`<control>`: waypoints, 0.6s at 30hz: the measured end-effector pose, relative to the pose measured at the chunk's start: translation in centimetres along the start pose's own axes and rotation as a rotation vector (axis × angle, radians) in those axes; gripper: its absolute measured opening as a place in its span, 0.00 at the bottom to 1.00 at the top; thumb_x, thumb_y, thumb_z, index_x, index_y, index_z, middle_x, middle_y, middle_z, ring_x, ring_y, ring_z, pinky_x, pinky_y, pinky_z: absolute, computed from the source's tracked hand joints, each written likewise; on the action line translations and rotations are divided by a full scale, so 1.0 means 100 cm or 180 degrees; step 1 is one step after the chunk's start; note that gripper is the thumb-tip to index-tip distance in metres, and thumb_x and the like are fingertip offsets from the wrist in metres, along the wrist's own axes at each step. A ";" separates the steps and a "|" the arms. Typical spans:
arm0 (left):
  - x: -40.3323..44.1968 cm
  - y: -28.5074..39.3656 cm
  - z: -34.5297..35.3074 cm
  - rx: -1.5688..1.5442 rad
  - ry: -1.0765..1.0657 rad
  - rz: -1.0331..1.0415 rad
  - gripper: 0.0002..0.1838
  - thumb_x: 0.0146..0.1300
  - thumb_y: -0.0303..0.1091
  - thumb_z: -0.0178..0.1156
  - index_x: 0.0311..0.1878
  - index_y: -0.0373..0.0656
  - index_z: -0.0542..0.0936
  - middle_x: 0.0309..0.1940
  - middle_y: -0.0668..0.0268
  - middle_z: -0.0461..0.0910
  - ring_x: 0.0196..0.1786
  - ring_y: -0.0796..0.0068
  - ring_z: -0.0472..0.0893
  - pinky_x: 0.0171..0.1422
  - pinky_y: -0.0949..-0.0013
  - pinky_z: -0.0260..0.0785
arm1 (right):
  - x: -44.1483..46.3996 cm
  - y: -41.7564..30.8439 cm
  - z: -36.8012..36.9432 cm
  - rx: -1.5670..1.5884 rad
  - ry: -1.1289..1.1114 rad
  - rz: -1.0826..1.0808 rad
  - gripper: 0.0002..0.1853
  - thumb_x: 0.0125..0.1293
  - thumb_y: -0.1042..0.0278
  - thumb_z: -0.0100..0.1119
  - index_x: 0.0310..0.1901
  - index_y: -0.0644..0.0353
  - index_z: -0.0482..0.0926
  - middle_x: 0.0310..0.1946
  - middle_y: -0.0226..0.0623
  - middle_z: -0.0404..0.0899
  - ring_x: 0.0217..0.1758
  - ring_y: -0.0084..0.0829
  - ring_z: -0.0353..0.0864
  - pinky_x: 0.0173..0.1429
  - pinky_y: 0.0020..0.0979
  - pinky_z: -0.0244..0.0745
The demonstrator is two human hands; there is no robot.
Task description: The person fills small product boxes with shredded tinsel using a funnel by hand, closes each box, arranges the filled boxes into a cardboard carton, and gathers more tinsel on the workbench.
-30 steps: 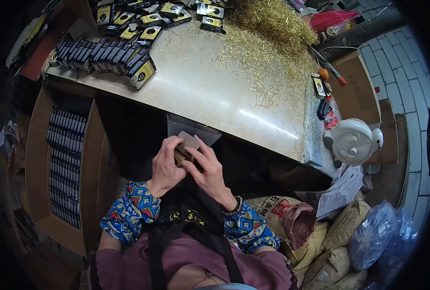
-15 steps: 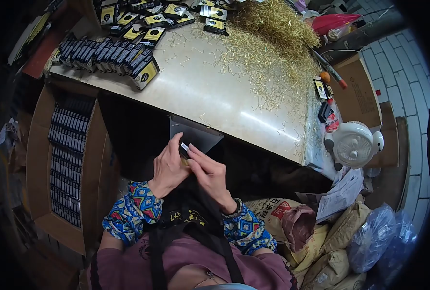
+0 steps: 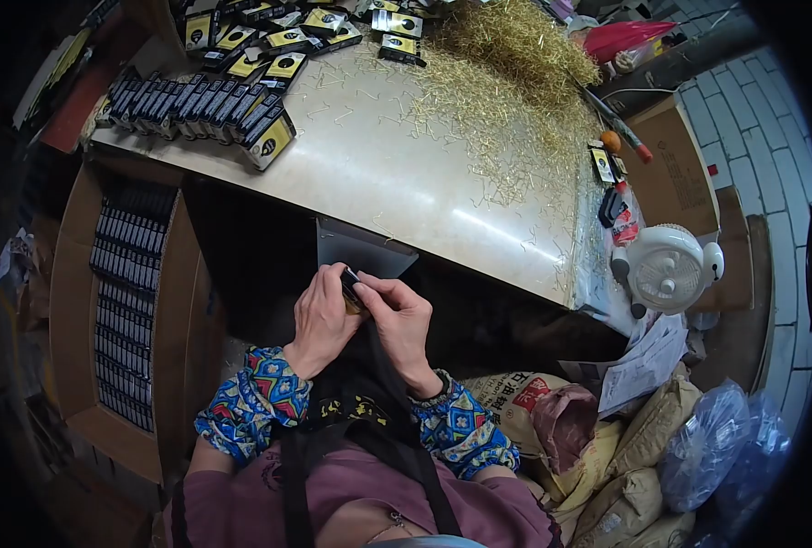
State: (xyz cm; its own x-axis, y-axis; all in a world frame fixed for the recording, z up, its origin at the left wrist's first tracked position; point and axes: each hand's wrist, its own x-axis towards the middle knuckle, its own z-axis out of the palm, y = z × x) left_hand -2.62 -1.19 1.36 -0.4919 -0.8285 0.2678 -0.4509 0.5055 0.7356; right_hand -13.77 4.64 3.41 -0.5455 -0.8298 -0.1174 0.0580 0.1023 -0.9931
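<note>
My left hand [image 3: 322, 318] is wrapped round a small black and yellow box [image 3: 349, 281], held in front of the table edge. Much of the box is hidden by the fingers. My right hand [image 3: 397, 321] has its thumb and fingers pinched at the box's upper end; a flap or something else between them is too small to make out. Behind both hands, a grey metal plate [image 3: 360, 251] hangs under the table edge. Similar black and yellow boxes stand in a leaning row [image 3: 191, 108] on the table's left, the end one [image 3: 271, 142] showing its yellow face.
Gold-coloured wire pieces [image 3: 506, 55] are heaped and scattered over the table [image 3: 378, 164]. Loose boxes [image 3: 282, 41] lie at the back left. An open carton [image 3: 170, 365] packed with boxes stands at left. A white fan [image 3: 666, 269], paper sacks [image 3: 643, 429] and plastic bags [image 3: 707, 443] are at right.
My right fingers have drawn in and bent at the box's upper end, where a white end showed before. My left forefinger has lowered over the box.
</note>
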 end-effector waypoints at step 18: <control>0.038 0.012 -0.026 -0.0594 -0.0181 0.0060 0.37 0.56 0.33 0.72 0.67 0.38 0.66 0.52 0.55 0.75 0.52 0.60 0.77 0.57 0.63 0.72 | 0.071 -0.037 -0.072 -0.2025 0.0548 -0.2562 0.19 0.62 0.84 0.63 0.56 0.66 0.79 0.54 0.49 0.81 0.47 0.44 0.84 0.49 0.36 0.82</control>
State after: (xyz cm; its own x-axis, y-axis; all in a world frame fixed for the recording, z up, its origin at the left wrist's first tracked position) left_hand -3.14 -4.37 4.93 -0.5426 -0.8016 0.2510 -0.2979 0.4630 0.8348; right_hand -23.89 2.33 6.28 -0.3424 -0.6966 0.6305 -0.8006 -0.1349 -0.5838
